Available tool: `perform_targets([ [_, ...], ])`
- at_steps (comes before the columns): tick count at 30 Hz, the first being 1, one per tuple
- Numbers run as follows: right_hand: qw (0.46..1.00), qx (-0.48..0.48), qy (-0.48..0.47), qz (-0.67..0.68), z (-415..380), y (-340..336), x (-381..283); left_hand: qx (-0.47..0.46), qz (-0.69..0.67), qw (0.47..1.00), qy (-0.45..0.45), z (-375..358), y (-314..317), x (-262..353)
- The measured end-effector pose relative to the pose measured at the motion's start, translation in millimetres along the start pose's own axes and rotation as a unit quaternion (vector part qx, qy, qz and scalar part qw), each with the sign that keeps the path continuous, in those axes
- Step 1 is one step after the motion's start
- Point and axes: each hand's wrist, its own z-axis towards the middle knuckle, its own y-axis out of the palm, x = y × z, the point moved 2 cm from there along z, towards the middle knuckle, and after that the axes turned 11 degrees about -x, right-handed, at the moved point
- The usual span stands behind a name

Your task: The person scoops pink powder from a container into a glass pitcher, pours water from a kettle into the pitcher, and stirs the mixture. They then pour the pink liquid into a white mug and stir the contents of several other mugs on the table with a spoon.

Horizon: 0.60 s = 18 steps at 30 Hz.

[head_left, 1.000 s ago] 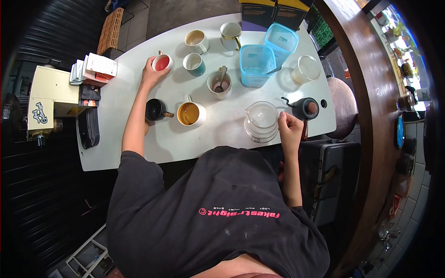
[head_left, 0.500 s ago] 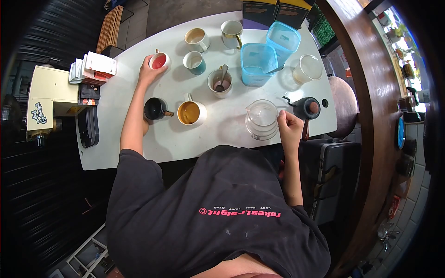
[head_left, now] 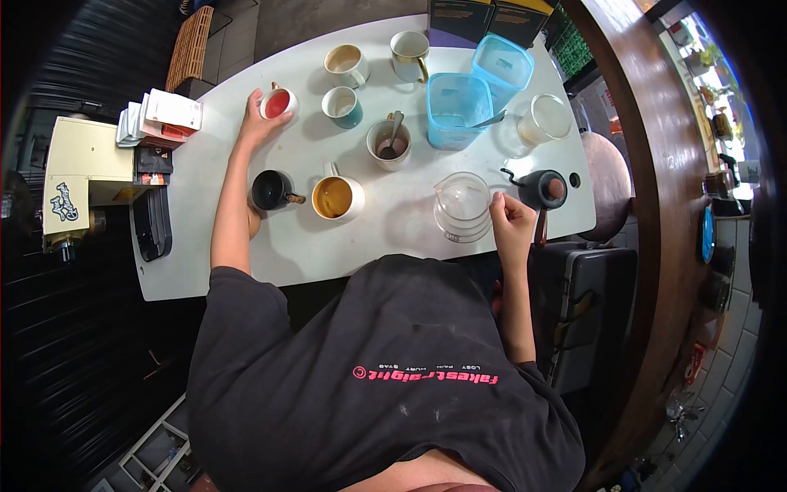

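Observation:
At the table's upper left, my left hand [head_left: 259, 123] is open beside a small cup with a red inside [head_left: 279, 103]. Its fingers and thumb are spread around the near side of that cup. My right hand [head_left: 512, 215] is closed at the handle side of a clear glass server [head_left: 463, 205], pinching the handle, which the fingers mostly hide. A black kettle [head_left: 543, 190] stands just right of this hand. Between the hands are a white mug with a yellow-brown inside [head_left: 334, 198], a dark cup [head_left: 271, 190] and a mug holding a spoon [head_left: 388, 146].
Two blue containers [head_left: 459, 115] stand near the back right, with a clear cup [head_left: 545, 120] beside them. Toward the back are a teal cup [head_left: 343, 107] and two light mugs. White packets [head_left: 172, 113] and a cream machine [head_left: 94, 152] lie left.
My left hand has loosened from around the red-lined cup, its fingers now wider apart. My right hand stays at the server. The view has shifted slightly.

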Motion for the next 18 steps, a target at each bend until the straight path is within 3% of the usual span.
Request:
perform_targets([
  [3, 1.000, 0.008, 0.006, -0.001, -0.6, -1.9, -5.3, 0.042, 0.039, 0.998, 0.000, -26.4, -12.2, 33.9],
  [9, 1.000, 0.006, 0.012, -0.015, -3.6, -2.2, -1.5, 0.116, 0.008, 0.981, 0.155, -123.9, -10.1, 143.3],
  [18, 1.000, -0.002, 0.009, -0.012, -2.6, 4.2, 4.4, 0.061, -0.090, 0.982, 0.153, -196.9, 69.4, 183.3],
])
